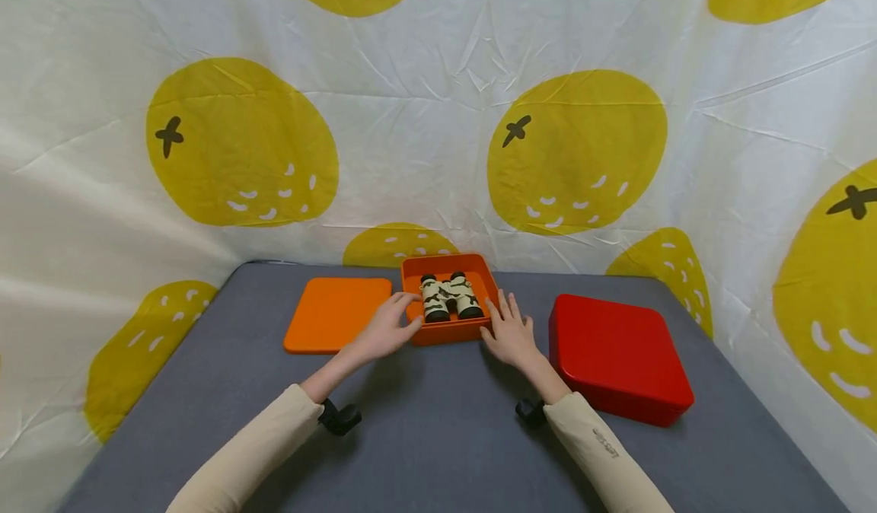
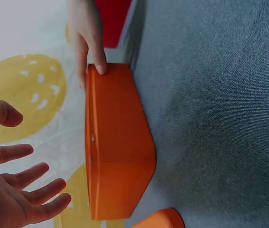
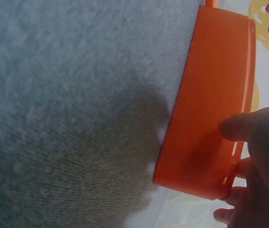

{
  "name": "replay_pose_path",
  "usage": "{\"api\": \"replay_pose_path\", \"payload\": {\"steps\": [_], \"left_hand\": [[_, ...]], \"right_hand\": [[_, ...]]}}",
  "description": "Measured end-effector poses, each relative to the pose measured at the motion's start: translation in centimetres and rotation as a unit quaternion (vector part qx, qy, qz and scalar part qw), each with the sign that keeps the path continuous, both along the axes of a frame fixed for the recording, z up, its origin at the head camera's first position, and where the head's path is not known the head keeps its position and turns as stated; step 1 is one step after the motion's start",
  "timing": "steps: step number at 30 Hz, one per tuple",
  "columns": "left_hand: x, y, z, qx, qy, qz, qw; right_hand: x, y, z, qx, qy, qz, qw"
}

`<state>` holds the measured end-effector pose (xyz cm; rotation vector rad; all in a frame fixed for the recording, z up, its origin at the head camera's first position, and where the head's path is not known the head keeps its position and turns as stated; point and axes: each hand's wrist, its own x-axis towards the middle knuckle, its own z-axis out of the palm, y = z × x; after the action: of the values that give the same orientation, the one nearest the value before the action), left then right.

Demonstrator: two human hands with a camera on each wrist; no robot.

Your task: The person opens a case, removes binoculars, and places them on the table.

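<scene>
A pair of camouflage-patterned binoculars [image 1: 450, 297] lies inside an open orange box [image 1: 445, 336] near the back of the table. At the box's left front corner is my left hand [image 1: 387, 329], its fingers spread and loosely bent, holding nothing. In the left wrist view this hand [image 2: 11, 175] stands apart from the box wall. My right hand [image 1: 510, 334] grips the right front corner. The right wrist view shows its thumb [image 3: 241, 127] against the front wall, with the other fingers reaching around the side at the rim.
Left of the box, the flat orange lid [image 1: 339, 315] lies on the grey table [image 1: 438, 437]. To the right is a closed red case [image 1: 620, 353]. A white curtain [image 1: 411, 148] printed with yellow fruit hangs behind the table and along its sides.
</scene>
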<state>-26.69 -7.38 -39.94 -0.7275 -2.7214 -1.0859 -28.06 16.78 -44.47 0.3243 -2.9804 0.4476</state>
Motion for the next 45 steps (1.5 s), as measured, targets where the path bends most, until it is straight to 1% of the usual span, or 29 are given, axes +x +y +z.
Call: {"api": "replay_pose_path", "payload": {"steps": [3,6,8,12,15,18,21,25,30,34,40,45], "left_hand": [[-0.7,0.8,-0.1,-0.025,0.012,-0.005,0.9996],[-1.9,1.5,-0.2,-0.052,0.036,0.004,0.9980],[-2.7,2.0,-0.4,-0.080,0.057,0.012,0.9951],[-4.5,3.0,-1.0,-0.154,0.103,0.022,0.9823],[-5.6,3.6,-1.4,-0.194,0.113,0.023,0.9741],[-6.7,4.3,-1.8,-0.224,0.107,0.030,0.9682],[-7.6,4.7,-2.2,-0.249,0.101,0.046,0.9622],[-8.2,5.2,-2.6,-0.260,0.074,0.053,0.9614],[-8.5,5.9,-3.5,-0.242,0.031,0.060,0.9679],[-8.6,6.1,-4.0,-0.231,0.006,0.068,0.9705],[-8.5,6.5,-4.2,-0.245,-0.013,0.070,0.9669],[-8.5,6.6,-4.3,-0.274,-0.015,0.062,0.9597]], "right_hand": [[-0.1,0.1,-0.1,0.016,-0.010,0.002,1.000],[-0.1,0.2,-0.2,0.031,-0.021,0.002,0.999],[-0.2,0.2,-0.2,0.038,-0.026,0.002,0.999],[-0.2,0.2,-0.3,0.051,-0.031,0.001,0.998],[-0.4,0.0,-0.4,0.061,-0.030,0.007,0.998],[-0.4,-0.1,-0.4,0.066,-0.031,0.014,0.997],[-0.4,-0.2,-0.1,0.068,-0.029,0.021,0.997],[-0.4,-0.2,0.0,0.073,-0.021,0.025,0.997],[-0.3,0.2,-0.2,0.079,-0.020,0.026,0.996],[-0.2,0.2,-0.3,0.080,-0.018,0.026,0.996],[0.1,0.1,-0.5,0.088,-0.002,0.021,0.996],[0.1,0.1,-0.7,0.089,-0.002,0.016,0.996]]}}
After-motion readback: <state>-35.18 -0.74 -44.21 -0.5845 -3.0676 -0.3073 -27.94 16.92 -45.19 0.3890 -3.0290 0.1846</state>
